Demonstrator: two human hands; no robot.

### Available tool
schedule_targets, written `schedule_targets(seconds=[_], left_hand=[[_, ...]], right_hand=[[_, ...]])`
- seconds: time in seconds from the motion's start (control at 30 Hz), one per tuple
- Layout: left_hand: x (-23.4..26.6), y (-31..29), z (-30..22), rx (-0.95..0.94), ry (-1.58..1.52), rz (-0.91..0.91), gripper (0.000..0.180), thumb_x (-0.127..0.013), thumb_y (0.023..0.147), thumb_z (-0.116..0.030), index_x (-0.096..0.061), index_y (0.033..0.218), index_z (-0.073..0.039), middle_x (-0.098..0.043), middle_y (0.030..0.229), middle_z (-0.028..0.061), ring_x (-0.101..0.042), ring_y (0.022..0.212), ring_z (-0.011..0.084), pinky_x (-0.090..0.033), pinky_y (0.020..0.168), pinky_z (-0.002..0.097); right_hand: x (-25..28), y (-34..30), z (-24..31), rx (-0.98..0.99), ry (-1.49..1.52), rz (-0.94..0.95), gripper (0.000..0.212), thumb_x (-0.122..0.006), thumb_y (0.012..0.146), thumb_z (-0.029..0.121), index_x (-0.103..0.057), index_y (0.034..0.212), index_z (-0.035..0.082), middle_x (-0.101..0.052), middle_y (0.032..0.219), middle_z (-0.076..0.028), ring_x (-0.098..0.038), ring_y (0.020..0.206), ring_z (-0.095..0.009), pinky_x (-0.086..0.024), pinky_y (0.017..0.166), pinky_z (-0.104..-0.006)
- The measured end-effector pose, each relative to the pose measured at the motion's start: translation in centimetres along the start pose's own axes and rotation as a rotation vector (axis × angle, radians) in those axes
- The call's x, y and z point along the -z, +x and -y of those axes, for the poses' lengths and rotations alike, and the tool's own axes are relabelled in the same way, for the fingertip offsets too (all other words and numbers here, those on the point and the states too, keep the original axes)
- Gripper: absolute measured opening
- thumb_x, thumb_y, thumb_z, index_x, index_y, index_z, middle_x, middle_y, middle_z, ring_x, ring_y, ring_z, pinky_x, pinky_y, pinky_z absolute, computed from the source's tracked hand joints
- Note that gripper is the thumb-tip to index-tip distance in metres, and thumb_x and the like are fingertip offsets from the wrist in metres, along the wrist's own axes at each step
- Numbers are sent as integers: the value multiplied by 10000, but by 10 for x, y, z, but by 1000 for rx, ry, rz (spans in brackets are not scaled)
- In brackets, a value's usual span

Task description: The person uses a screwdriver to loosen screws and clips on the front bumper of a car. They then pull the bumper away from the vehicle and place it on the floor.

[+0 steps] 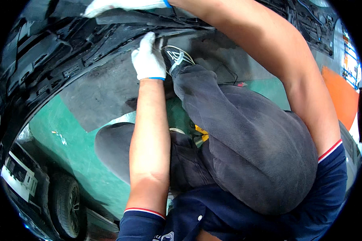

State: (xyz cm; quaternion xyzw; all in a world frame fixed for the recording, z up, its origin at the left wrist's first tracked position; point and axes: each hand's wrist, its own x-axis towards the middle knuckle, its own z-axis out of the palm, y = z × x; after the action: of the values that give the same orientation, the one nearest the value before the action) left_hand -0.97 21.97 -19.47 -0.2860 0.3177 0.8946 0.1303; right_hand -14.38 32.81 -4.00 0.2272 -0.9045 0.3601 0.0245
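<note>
My left hand [149, 59], in a white glove with a blue cuff, is raised at the lower edge of a car's black plastic underside [84, 54]. Its thumb stands apart from the raised fingers, and I see nothing held in it. Across the top of the view comes my right arm. My right hand [126, 5], gloved the same way, stretches left with long fingers over a dark panel of the car. The picture's rim cuts off part of that hand. Whether it presses on the panel cannot be told.
My bent leg in dark trousers [253, 136] and my black shoe [177, 58] fill the middle right. A dark mat [96, 96] lies on the green floor [68, 124]. A yellow object [201, 130] shows by my leg. At lower left is a car wheel [68, 205]; an orange panel [340, 94] stands right.
</note>
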Motion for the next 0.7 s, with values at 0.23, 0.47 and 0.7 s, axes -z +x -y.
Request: schedule_targets(seconds=[0.23,0.47,0.7], left_hand=[[6,3,5,-21,-12,61,146,-746,914,-68,-698,1039,-11,-704,1085,119,-670,1008,264,-564,843,450],[5,2,4,-21,7,49,168,-740,907,-55,-687,1056,0,-700,1090,127,-670,1016,277,-568,869,454],[7,3,1,-14,9,74,178,-750,900,-63,-693,1054,6,-706,1079,126,-672,1024,270,-558,895,464]], right_hand=[[7,-7,9,91,-171,-36,444,-695,857,462,-726,822,20,-719,894,-225,-696,868,-411,-542,792,-460],[21,-13,15,-38,-142,-83,454,-672,879,481,-740,832,34,-712,847,-215,-699,844,-395,-533,769,-452],[28,-11,6,6,-201,-109,477,-678,888,502,-739,829,32,-708,844,-220,-696,835,-393,-530,765,-460]])
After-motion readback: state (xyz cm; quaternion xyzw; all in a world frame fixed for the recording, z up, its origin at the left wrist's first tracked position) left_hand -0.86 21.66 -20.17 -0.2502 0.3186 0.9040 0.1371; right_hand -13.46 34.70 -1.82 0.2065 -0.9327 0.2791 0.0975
